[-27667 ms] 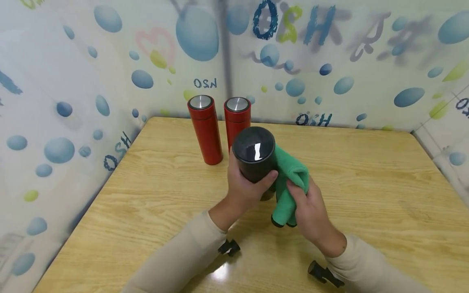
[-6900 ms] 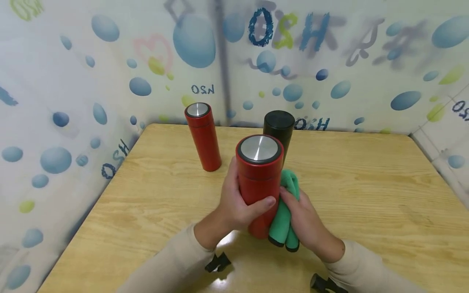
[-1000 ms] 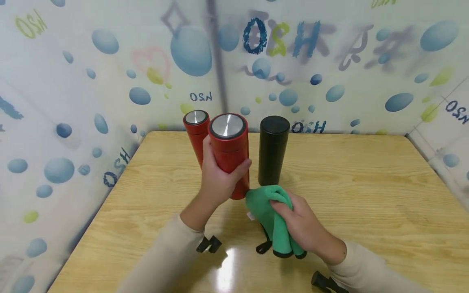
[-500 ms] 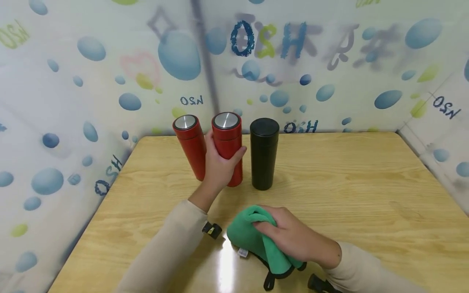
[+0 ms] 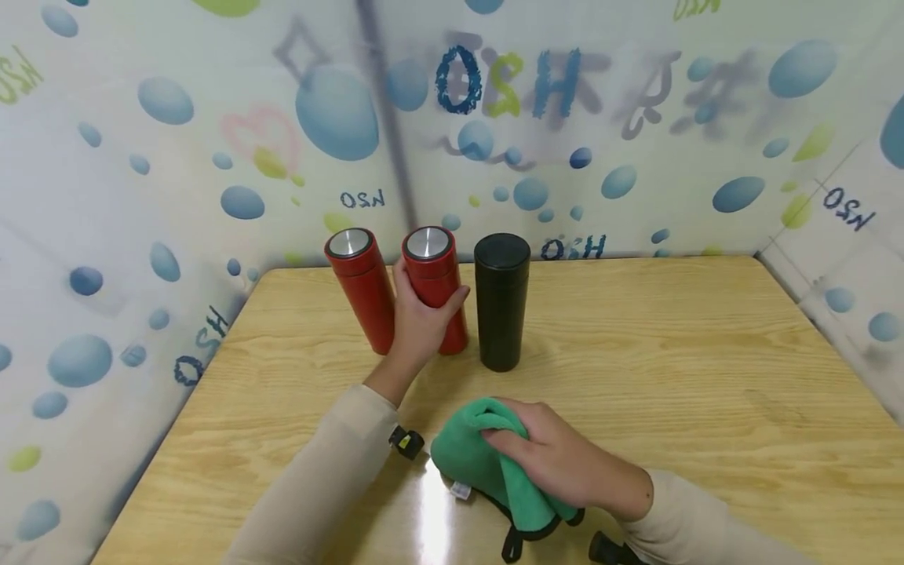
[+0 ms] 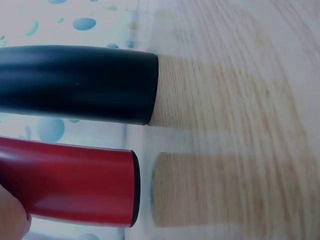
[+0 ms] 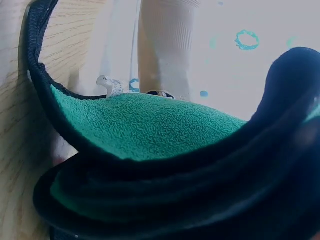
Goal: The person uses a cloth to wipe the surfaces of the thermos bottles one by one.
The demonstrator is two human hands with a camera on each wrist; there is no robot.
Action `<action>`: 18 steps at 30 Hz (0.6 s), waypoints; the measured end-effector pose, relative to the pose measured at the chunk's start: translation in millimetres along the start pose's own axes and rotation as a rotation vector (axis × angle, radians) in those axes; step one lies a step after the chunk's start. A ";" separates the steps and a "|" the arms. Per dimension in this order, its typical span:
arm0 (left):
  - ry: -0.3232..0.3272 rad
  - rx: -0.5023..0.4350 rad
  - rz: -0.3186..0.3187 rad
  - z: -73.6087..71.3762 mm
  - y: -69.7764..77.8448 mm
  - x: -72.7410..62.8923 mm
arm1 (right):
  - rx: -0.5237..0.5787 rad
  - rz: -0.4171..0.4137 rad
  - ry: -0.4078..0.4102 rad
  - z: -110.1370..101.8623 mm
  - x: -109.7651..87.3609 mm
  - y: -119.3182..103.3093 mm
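Note:
My left hand grips a red thermos bottle with a silver lid top, its fingers and thumb round the body. In the left wrist view, a narrow gap shows between the base of this red thermos and its reflection on the table. To its left stands a second red thermos; a black thermos stands upright on its right. Nearer the front, my right hand pinches a folded green towel with dark edging, a white tag and a hanging loop. The towel fills much of the right wrist view.
A light wooden table carries everything, with its back edge close to a wall printed with bubbles and lettering. Black wrist devices sit at both sleeves.
The black thermos, held by my left hand earliest on, stands on the table. In the last second the red thermos moved back and down between the others; the towel came down toward the front.

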State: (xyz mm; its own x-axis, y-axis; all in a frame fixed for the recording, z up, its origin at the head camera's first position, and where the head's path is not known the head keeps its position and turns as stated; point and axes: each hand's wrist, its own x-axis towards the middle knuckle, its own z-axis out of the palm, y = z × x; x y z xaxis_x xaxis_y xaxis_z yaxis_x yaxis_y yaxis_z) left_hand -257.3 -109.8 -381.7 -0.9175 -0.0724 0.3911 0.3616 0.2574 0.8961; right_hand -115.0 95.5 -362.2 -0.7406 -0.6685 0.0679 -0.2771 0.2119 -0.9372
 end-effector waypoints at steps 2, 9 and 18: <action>0.001 0.000 -0.014 -0.1 -2.0 0.4 | -0.005 0.005 0.000 0.5 0.0 -0.4; 0.006 -0.006 -0.019 0.9 -13.9 2.6 | 0.009 0.051 -0.034 0.8 -0.1 -2.9; -0.007 -0.012 -0.015 1.9 -7.2 0.1 | -0.028 0.048 -0.030 0.2 -0.8 -2.9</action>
State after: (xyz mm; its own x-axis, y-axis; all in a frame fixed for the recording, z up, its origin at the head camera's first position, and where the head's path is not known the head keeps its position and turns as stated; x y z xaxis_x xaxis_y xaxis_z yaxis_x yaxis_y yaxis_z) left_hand -260.4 -109.9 -388.5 -0.9240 -0.0698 0.3760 0.3495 0.2449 0.9044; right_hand -113.5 95.3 -359.5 -0.7349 -0.6780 0.0120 -0.2590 0.2643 -0.9290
